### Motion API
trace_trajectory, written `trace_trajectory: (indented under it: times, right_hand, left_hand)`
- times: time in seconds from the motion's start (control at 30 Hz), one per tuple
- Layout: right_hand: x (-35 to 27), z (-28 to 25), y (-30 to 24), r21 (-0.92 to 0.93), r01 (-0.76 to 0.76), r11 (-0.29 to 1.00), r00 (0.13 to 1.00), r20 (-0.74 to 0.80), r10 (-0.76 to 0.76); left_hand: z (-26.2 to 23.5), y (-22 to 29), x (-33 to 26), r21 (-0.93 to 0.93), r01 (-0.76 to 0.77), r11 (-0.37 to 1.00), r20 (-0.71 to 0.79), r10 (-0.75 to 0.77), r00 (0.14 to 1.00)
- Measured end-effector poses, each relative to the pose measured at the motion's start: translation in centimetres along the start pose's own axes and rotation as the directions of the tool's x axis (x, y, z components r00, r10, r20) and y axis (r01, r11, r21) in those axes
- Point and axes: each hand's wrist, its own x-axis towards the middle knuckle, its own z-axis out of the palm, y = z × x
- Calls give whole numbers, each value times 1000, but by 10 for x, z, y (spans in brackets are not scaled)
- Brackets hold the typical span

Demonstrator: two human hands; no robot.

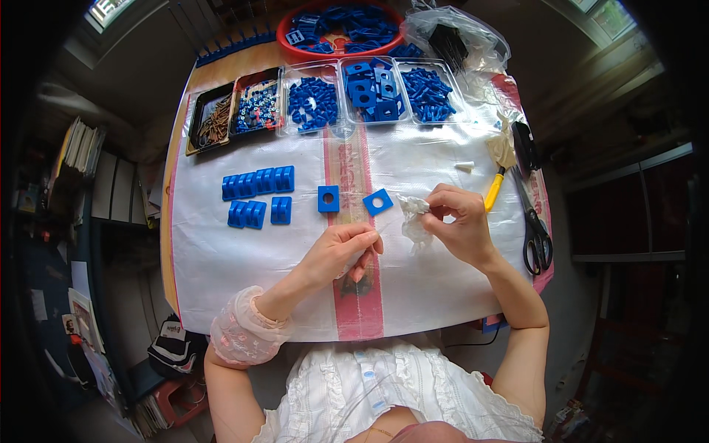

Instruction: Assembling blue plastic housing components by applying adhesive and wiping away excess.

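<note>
My right hand (459, 224) pinches a crumpled white tissue or thin wrap (415, 215) between thumb and fingers. To its left, my left hand (346, 249) is closed, thumb against fingertips; anything held there is too small to make out. Just beyond the hands lie two flat blue square pieces with round holes: one piece (323, 208) on the printed stripe, the other piece (371, 206) turned at an angle near the tissue. Farther left, blue ribbed blocks stand in a back row (258, 182) of several, with a front pair (247, 214) and a single block (281, 210).
Along the far side stand trays of brown screws (216, 119), small metal parts (258, 103) and blue parts (313, 102). Behind them are a red basin (284, 38) and a clear bag (484, 37). Black scissors (538, 240), a yellow-handled tool (493, 190) and a white cone (464, 167) lie right.
</note>
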Motion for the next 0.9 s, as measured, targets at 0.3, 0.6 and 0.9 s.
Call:
trace_trajectory:
  times: [0.3, 0.6, 0.9]
  right_hand:
    - [1, -7, 13, 317, -298, 900, 954, 77, 289]
    - [9, -17, 15, 326, -238, 915, 968, 1, 251]
    - [5, -8, 3, 386, -219, 896, 974, 27, 226]
  left_hand:
    - [-1, -2, 0, -9, -6, 1000, -5, 6, 1000]
    - [-3, 1, 1, -87, -31, 996, -5, 31, 1000]
    - [-4, 1, 1, -116, -33, 993, -18, 31, 999]
